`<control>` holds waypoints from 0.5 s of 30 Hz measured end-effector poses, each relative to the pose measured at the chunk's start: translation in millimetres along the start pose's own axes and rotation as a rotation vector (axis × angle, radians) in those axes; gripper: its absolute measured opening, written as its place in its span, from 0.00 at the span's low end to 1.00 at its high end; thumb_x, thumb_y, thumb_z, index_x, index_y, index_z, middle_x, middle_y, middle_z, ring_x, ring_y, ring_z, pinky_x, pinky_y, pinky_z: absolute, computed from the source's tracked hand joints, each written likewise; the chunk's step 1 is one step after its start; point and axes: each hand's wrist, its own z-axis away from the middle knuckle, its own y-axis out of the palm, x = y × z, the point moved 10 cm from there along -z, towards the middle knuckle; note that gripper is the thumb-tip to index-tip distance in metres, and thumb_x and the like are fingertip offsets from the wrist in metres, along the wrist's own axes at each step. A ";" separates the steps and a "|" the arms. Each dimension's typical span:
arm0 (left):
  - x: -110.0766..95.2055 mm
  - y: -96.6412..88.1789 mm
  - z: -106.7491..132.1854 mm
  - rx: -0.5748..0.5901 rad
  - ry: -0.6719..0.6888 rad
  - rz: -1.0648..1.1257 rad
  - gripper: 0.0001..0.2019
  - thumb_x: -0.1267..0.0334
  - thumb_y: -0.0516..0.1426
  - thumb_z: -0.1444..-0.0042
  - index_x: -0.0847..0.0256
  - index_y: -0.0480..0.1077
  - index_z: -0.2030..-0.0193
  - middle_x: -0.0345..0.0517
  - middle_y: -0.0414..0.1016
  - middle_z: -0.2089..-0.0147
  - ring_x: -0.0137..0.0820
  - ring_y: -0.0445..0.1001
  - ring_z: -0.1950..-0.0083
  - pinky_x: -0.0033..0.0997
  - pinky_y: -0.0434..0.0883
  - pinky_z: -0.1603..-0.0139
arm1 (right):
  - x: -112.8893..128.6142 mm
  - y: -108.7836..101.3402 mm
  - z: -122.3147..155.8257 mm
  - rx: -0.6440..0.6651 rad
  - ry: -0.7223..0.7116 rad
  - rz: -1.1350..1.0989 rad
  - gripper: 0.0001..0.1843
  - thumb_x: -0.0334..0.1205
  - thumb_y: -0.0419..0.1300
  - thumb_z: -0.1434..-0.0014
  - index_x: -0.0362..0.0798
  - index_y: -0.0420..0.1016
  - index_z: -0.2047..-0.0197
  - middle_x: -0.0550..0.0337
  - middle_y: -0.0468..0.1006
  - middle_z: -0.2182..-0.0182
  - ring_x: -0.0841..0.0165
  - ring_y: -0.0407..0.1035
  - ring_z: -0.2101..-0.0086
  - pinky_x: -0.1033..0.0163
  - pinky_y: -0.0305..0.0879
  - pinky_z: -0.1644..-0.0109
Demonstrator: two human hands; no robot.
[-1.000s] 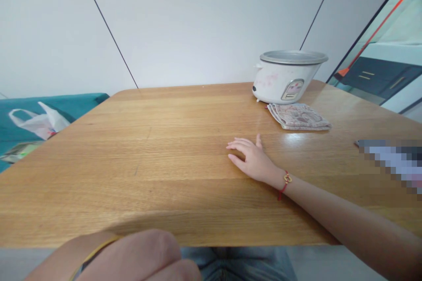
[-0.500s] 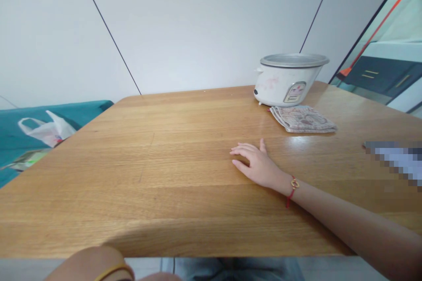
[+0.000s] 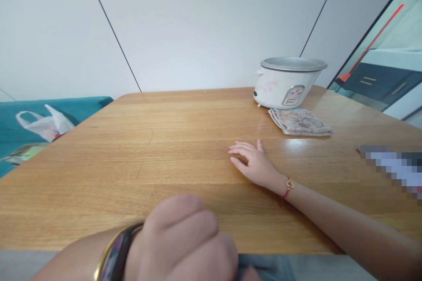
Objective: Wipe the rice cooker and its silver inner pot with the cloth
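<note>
Folded patterned cloth lies on the wooden desk, just in front of the one rice cooker, which has a metal pot and stands close to the desk's far edge. Two hands show. The right hand rests on the wood, its fingers loosely spread and holding nothing, with one red cord bracelet at the wrist. Its fingertips are near the cloth but apart from it, with a stretch of open wood between them. The left hand is raised over the desk's near edge, close to the camera and curled into a fist, with one dark watch band and one gold bangle at its wrist. I cannot tell whether it touches the desk. One blurred object, too pixelated to name, sits by the desk's right side. Past the left corner, one white plastic bag lies on a teal seat. One orange pole shows far right.
</note>
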 end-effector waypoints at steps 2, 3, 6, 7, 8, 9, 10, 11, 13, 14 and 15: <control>19.9 23.3 -10.7 0.004 0.136 0.006 0.06 0.66 0.56 0.42 0.54 0.71 0.69 0.38 0.67 0.80 0.31 0.64 0.79 0.36 0.60 0.78 | 0.7 -4.3 -0.3 -0.031 -0.005 -0.026 0.10 0.41 0.56 0.34 0.54 0.79 0.55 0.55 0.82 0.48 0.54 0.70 0.41 0.21 0.27 0.32; 38.2 35.3 -13.5 0.005 0.125 -0.005 0.06 0.68 0.54 0.41 0.56 0.71 0.67 0.39 0.69 0.78 0.30 0.65 0.78 0.35 0.60 0.77 | 0.9 -7.4 -0.4 -0.055 -0.008 -0.041 0.10 0.41 0.55 0.33 0.55 0.79 0.55 0.56 0.82 0.49 0.54 0.70 0.41 0.23 0.28 0.32; 107.7 73.2 -9.4 0.079 -0.105 0.017 0.06 0.68 0.52 0.37 0.60 0.70 0.64 0.38 0.72 0.76 0.27 0.67 0.77 0.30 0.61 0.74 | 2.2 -18.2 0.0 -0.145 -0.025 -0.077 0.09 0.42 0.56 0.33 0.55 0.79 0.57 0.57 0.83 0.52 0.56 0.73 0.44 0.27 0.34 0.30; 130.7 84.8 -3.3 0.117 -0.216 0.052 0.06 0.67 0.52 0.36 0.60 0.71 0.62 0.38 0.73 0.75 0.26 0.68 0.76 0.28 0.62 0.73 | 3.0 -21.3 0.4 -0.170 -0.034 -0.085 0.09 0.41 0.56 0.33 0.55 0.79 0.58 0.58 0.84 0.53 0.56 0.73 0.45 0.29 0.35 0.30; 150.3 95.4 4.4 0.159 -0.321 0.095 0.07 0.66 0.52 0.35 0.60 0.71 0.62 0.39 0.74 0.73 0.26 0.69 0.75 0.28 0.63 0.72 | 4.1 -23.8 0.8 -0.188 -0.045 -0.091 0.08 0.41 0.57 0.34 0.54 0.79 0.59 0.58 0.84 0.55 0.57 0.74 0.46 0.30 0.37 0.30; 165.8 103.8 12.4 0.191 -0.412 0.142 0.07 0.64 0.52 0.35 0.60 0.71 0.62 0.39 0.74 0.73 0.27 0.70 0.73 0.27 0.63 0.71 | 5.6 -25.7 1.2 -0.199 -0.057 -0.094 0.08 0.40 0.57 0.34 0.54 0.78 0.59 0.59 0.84 0.56 0.57 0.75 0.46 0.32 0.38 0.30; 177.5 110.3 19.7 0.211 -0.488 0.194 0.08 0.63 0.53 0.35 0.60 0.71 0.62 0.40 0.74 0.72 0.27 0.70 0.72 0.27 0.64 0.70 | 7.4 -27.1 1.5 -0.204 -0.072 -0.096 0.07 0.40 0.58 0.34 0.54 0.78 0.60 0.59 0.84 0.56 0.58 0.75 0.47 0.34 0.39 0.30; 185.8 114.8 25.9 0.219 -0.551 0.249 0.08 0.61 0.53 0.35 0.60 0.71 0.62 0.40 0.74 0.72 0.27 0.70 0.72 0.27 0.64 0.70 | 9.7 -28.1 1.8 -0.203 -0.089 -0.099 0.07 0.40 0.58 0.34 0.53 0.77 0.61 0.59 0.84 0.57 0.59 0.75 0.48 0.35 0.41 0.30; 196.0 121.3 35.3 0.210 -0.655 0.363 0.10 0.59 0.53 0.35 0.61 0.70 0.63 0.40 0.73 0.72 0.28 0.70 0.72 0.27 0.65 0.69 | 15.4 -28.7 2.4 -0.186 -0.132 -0.109 0.06 0.40 0.58 0.34 0.53 0.76 0.62 0.59 0.84 0.59 0.60 0.76 0.50 0.40 0.47 0.32; 198.8 124.9 39.1 0.209 -0.700 0.421 0.10 0.58 0.53 0.35 0.61 0.70 0.63 0.40 0.73 0.72 0.28 0.70 0.72 0.27 0.66 0.70 | 18.8 -28.2 2.7 -0.169 -0.156 -0.114 0.07 0.40 0.58 0.34 0.52 0.75 0.64 0.59 0.84 0.61 0.61 0.76 0.52 0.42 0.50 0.33; 200.2 128.9 42.3 0.215 -0.736 0.469 0.11 0.57 0.53 0.35 0.61 0.70 0.63 0.40 0.73 0.72 0.28 0.70 0.72 0.28 0.66 0.70 | 22.4 -27.1 3.1 -0.148 -0.182 -0.119 0.08 0.40 0.58 0.34 0.52 0.74 0.66 0.60 0.83 0.63 0.62 0.76 0.53 0.44 0.51 0.34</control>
